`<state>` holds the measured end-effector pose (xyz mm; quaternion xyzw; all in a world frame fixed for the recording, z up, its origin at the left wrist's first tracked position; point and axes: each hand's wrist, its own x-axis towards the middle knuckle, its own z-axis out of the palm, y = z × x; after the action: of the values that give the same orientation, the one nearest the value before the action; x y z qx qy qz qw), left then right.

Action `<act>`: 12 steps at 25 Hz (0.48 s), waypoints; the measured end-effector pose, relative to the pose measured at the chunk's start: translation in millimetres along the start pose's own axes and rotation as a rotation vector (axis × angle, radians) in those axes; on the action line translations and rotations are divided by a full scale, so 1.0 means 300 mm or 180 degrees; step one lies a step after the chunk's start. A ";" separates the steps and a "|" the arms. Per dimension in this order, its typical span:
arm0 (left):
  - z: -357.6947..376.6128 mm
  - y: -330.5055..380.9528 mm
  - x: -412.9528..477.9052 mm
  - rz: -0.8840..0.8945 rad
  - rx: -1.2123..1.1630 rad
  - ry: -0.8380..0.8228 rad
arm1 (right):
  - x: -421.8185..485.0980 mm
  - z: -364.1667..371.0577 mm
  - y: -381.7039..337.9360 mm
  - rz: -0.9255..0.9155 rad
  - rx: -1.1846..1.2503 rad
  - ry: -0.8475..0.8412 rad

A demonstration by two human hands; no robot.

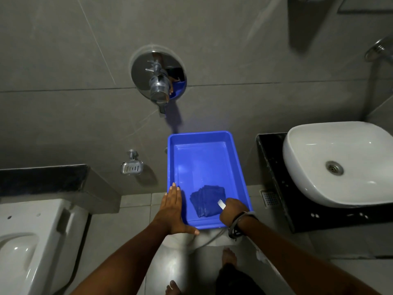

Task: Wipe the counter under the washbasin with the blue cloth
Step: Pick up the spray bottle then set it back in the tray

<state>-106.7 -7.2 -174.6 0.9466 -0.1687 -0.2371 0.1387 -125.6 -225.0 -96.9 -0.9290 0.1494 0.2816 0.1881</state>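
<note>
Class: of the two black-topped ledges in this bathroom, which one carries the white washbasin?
The black counter on the right; the washbasin sits on it. The left ledge stands behind the toilet.

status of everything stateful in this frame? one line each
blue cloth: folded, lying in the tray, right hand on it
blue tray: upright, holds only the cloth
left hand: flat, open, on the tray's left rim
right hand: inside the tray, fingers hidden, grasp unclear
washbasin: empty, drain open
black counter: not yet being wiped
wall tap: no water running
soap dish: empty
</note>
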 end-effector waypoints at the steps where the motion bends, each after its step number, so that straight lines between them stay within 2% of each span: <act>1: 0.000 0.004 0.000 0.0000 -0.0017 0.0001 | 0.006 -0.008 -0.004 0.0022 -0.0064 -0.0004; 4: -0.005 0.007 0.000 -0.0014 -0.0073 0.0010 | 0.009 -0.019 -0.009 0.0040 -0.0374 -0.0058; 6: -0.011 0.008 0.001 -0.0002 -0.0106 0.0040 | 0.011 -0.044 -0.008 -0.0014 -0.0277 -0.0084; 9: -0.020 0.014 0.010 -0.0002 -0.0219 0.0152 | 0.013 -0.150 -0.032 -0.0364 0.0221 0.0111; 12: -0.039 0.019 0.026 0.0063 -0.0306 0.0329 | -0.001 -0.314 -0.087 -0.0975 0.1105 0.0639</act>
<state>-95.8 -13.4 -165.8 0.9481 -0.1591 -0.1944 0.1949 -71.8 -242.8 -17.3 -0.9179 0.0710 0.1263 0.3695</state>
